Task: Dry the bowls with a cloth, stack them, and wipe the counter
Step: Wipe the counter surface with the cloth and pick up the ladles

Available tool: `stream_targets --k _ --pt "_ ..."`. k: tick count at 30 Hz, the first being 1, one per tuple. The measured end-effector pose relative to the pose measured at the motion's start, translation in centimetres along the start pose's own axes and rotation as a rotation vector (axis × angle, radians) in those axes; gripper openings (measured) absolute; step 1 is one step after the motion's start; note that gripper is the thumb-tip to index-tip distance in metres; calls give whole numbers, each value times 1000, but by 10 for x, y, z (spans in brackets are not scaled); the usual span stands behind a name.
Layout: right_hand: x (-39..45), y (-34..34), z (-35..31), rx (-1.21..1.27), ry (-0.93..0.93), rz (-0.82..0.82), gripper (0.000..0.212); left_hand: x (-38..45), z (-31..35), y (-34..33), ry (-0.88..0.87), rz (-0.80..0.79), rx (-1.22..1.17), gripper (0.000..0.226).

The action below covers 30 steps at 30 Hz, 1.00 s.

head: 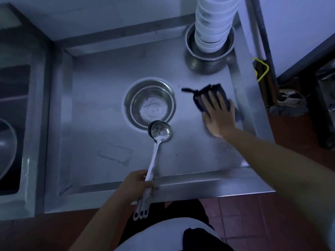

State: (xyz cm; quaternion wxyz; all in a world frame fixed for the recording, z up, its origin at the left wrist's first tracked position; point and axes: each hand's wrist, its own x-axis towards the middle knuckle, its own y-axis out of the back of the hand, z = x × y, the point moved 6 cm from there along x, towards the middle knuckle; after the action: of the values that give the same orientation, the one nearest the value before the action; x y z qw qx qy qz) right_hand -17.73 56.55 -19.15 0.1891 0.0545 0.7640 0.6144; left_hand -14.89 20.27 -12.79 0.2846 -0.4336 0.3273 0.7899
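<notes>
Counter: steel counter [112, 98] with a raised lip all round fills the view, dim bluish light over it, red tiled floor [241, 220] below its near edge.
Landmark: round steel basin [151, 104] is set into the middle of the counter, with whitish residue on its bottom.
Right hand: right hand [216, 113] is down flat, just right of the basin, fingers straight and spread, palm pressing on the cloth.
Cloth: dark cloth [204, 93] lies under those fingers, touching the counter, and a thin strand of it trails back toward the basin.
Left hand: left hand [137, 185] is at the counter's near edge, below the basin, fingers curled round a bundle of handles.
Ladles: nested steel ladles [159, 131] are gripped by their handles, at least 3 handle ends showing below the hand; their cups sit over the basin's near rim. Whether they touch the rim, I cannot tell.
Bowls: tall stack of white bowls [213, 22] rises at the far right corner, well beyond the basin, running out of the top of the view.
Pot: steel pot [204, 60] holds the bottom of that stack.
Marks: faint streaks [116, 154] lie on the counter, near-left of the basin.
Sink: deeper sink [12, 124] lies well left of the basin, past the counter's lip.
Floor side: mop head [288, 104] rests on the floor far right of the basin, with a yellow hook [261, 69] just above it.
</notes>
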Motion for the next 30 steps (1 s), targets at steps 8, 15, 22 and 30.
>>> stream_targets --k 8,15,22,30 --pt "124 21 -68 -39 67 -107 63 -1 -19 4 92 -51 -172 23" --pt "97 17 -72 -96 223 -158 62 -8 -20 2 84 -27 -260 20" --pt "-17 -24 -108 -31 403 -121 62 -22 -20 4 73 -38 -455 15" --pt "-112 -72 -208 -2 570 -208 59 -23 -18 19 -10 18 -686 19"
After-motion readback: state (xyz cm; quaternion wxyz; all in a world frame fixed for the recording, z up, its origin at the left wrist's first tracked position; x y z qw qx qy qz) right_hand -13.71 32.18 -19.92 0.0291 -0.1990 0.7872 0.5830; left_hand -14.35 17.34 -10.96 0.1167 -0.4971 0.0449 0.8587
